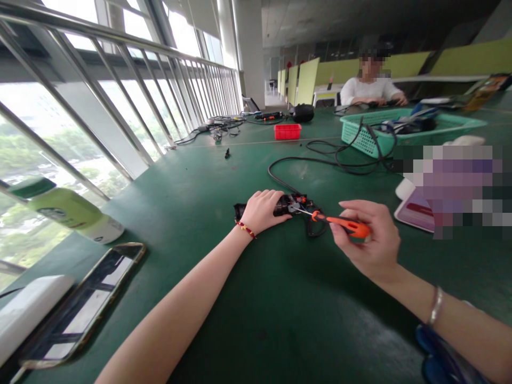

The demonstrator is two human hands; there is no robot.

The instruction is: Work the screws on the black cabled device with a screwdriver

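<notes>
My left hand (264, 209) is wrapped over a black corded device (283, 205) lying on the green table, pressing it down. At the device's right end, inner parts with bits of orange and loose black wire are exposed; its exact kind I cannot make out. Between the fingers and thumb of my right hand (370, 234) is a screwdriver (340, 221) with an orange and black handle. Its thin metal shaft points left, with the tip at the exposed parts. Whether the tip sits in a screw is too small to tell.
A green basket (440, 136) with tools and a black cord stands back right, behind a purple-and-white object (420, 208). A small red tray (287, 132) is further back. On the left are a bottle (72, 210) and a phone (88, 304). Another person (370, 88) sits opposite.
</notes>
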